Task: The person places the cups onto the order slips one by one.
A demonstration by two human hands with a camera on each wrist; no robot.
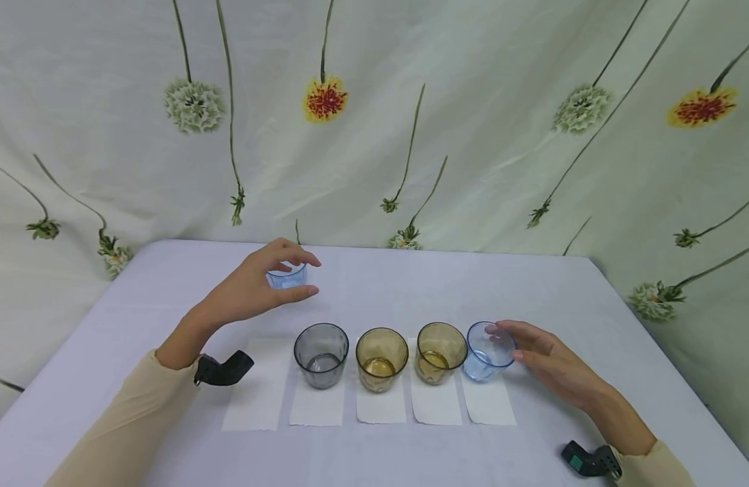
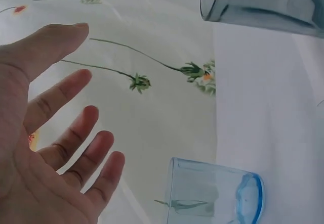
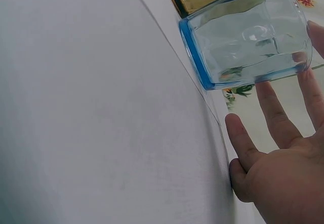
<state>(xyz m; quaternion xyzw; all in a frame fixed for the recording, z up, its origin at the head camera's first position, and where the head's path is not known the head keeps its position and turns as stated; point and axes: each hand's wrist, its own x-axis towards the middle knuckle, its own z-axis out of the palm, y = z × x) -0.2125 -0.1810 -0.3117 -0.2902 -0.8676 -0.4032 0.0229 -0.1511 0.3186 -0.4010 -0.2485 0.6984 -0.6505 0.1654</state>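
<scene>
My left hand [image 1: 261, 281] hovers at the back left with thumb and fingers spread apart. Just beyond it stands a clear blue glass [image 1: 287, 277], partly hidden by the hand; the left wrist view shows a gap between the hand and this blue glass [image 2: 215, 193]. At the right end of a row of glasses, my right hand [image 1: 551, 358] holds a second blue glass [image 1: 480, 366] near its rim, thumb on the near side and fingers behind. In the right wrist view, fingertips [image 3: 263, 90] touch the wall of that blue glass [image 3: 238, 42].
Left of the held glass stand two amber glasses [image 1: 435, 373] [image 1: 379, 382] and a grey glass [image 1: 321, 380]. Several white paper strips [image 1: 255, 406] lie in a row on the white tablecloth [image 1: 411, 453]. A flower-printed cloth [image 1: 471, 101] hangs behind the table.
</scene>
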